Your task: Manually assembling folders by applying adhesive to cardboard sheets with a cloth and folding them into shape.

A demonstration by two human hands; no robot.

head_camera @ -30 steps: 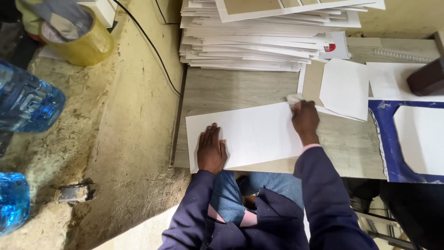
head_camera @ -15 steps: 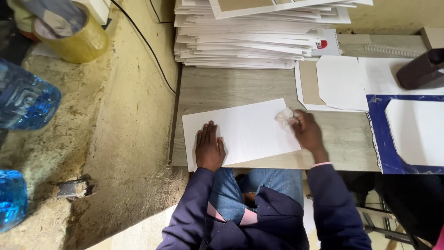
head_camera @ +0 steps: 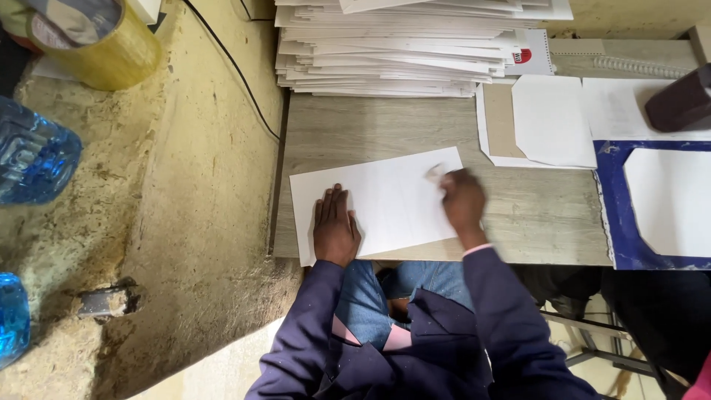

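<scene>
A white rectangular sheet (head_camera: 385, 200) lies on the grey wood-grain table (head_camera: 370, 126) near its front edge. My left hand (head_camera: 335, 228) rests flat on the sheet's lower left part, fingers together. My right hand (head_camera: 461, 201) is at the sheet's right end, fingers closed on a small pale wad (head_camera: 435, 173) pressed to the paper. The hand is motion-blurred. Both arms wear dark blue sleeves.
A tall stack of white sheets (head_camera: 400, 48) fills the table's back. White cut-out cards (head_camera: 548, 118) and a blue-bordered sheet (head_camera: 652, 204) lie to the right, by a dark brown object (head_camera: 681, 104). Left: a yellow tape roll (head_camera: 104, 44), blue water bottles (head_camera: 33, 159), a black cable (head_camera: 237, 74).
My right hand has slid left and toward me across the sheet with the wad. The left hand stays flat on the sheet. The view shifted slightly.
</scene>
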